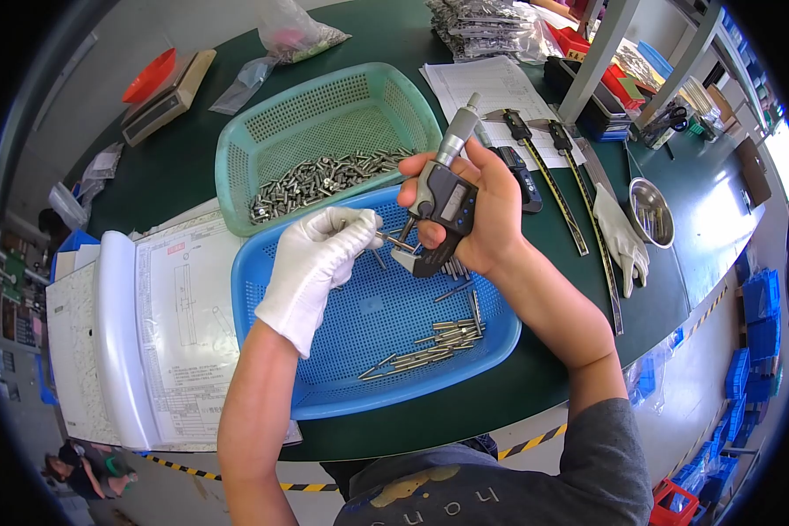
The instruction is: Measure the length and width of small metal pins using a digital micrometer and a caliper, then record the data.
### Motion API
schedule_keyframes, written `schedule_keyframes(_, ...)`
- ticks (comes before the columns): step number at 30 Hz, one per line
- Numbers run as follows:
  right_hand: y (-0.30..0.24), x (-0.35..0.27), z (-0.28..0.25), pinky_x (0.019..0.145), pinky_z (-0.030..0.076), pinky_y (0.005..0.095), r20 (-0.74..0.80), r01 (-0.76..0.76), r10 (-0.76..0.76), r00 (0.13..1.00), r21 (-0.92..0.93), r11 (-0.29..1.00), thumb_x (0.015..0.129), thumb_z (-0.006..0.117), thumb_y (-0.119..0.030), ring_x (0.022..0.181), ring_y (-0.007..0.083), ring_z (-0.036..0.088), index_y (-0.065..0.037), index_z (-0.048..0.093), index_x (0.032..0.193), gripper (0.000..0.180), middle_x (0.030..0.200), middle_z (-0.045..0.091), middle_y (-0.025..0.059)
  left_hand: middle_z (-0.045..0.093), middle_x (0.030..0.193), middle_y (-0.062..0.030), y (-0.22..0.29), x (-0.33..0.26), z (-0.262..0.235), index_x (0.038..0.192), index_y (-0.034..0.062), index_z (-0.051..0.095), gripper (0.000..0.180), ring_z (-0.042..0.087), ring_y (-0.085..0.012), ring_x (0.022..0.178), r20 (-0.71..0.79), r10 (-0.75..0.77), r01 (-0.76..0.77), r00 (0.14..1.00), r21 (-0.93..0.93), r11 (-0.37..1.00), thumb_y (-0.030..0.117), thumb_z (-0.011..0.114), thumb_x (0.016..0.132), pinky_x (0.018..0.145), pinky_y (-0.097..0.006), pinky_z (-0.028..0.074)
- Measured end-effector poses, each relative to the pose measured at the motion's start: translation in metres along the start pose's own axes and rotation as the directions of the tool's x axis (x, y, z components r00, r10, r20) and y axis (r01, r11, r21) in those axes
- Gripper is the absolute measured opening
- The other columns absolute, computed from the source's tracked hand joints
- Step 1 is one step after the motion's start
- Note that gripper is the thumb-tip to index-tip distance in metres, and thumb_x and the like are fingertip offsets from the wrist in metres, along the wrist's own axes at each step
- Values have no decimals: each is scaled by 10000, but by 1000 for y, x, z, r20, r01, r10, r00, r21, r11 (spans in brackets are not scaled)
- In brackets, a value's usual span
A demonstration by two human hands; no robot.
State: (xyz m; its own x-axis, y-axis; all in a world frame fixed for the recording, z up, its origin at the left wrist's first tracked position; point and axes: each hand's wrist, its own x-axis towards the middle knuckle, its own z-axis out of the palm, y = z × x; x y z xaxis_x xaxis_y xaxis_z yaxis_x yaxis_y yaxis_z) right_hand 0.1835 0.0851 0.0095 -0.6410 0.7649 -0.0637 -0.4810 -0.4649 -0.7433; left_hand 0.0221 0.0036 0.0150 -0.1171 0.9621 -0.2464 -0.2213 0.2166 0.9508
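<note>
My left hand (317,261), in a white glove, pinches a thin metal pin (387,236) and holds it into the jaws of a digital micrometer (444,200). My bare right hand (482,210) grips that grey and black micrometer by its frame, thumb near the display. Both hands hover over a blue plastic basket (263,307) that holds several loose metal pins (434,342) near its right side. Behind it, a green basket (237,158) contains a heap of short metal pins (324,180).
A white binder with a drawing sheet (175,324) lies at the left. Two calipers (552,180), a white glove (622,237) and a small steel bowl (653,210) lie at the right. A scale with a red dish (162,83), plastic bags and paper sheets sit further back on the green table.
</note>
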Motion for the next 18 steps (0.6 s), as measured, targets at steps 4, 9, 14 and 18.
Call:
schedule_keyframes(4, -1, -1, -2, 422, 380, 263, 1, 6, -6, 1000, -8, 1000, 823, 284, -535, 402, 170, 439, 8, 512, 943, 601, 723, 571, 128, 580, 684, -18, 0, 0, 2, 794, 53, 603, 157, 308, 0, 437, -3, -5, 5, 1000, 12, 1000, 206, 634, 781, 380, -148, 210)
schedule_keyframes(9, 1, 0, -2, 394, 392, 246, -22, 10, -10, 1000, -22, 1000, 823, 315, -528, 399, 154, 455, 9, 526, 913, 584, 720, 578, 128, 580, 690, -21, -1, 0, 2, 807, 47, 600, 156, 305, -2, 433, 12, -10, 10, 1000, 5, 1000, 200, 623, 789, 380, -149, 209)
schedule_keyframes(14, 0, -1, -2, 374, 406, 235, -19, 23, -23, 1000, -4, 1000, 829, 325, -517, 398, 139, 465, 15, 536, 901, 576, 724, 583, 130, 580, 695, -25, 3, -1, 2, 830, 36, 594, 161, 307, -7, 424, 29, 7, -4, 1000, -79, 997, 196, 600, 806, 379, -149, 212)
schedule_keyframes(18, 1, 0, 0, 388, 390, 242, -13, 33, -33, 999, -25, 999, 842, 292, -530, 397, 148, 455, 11, 527, 921, 595, 715, 579, 123, 582, 685, -27, 3, -1, 1, 837, 29, 591, 178, 310, -7, 420, -22, 30, -31, 999, -24, 999, 206, 584, 819, 379, -149, 216)
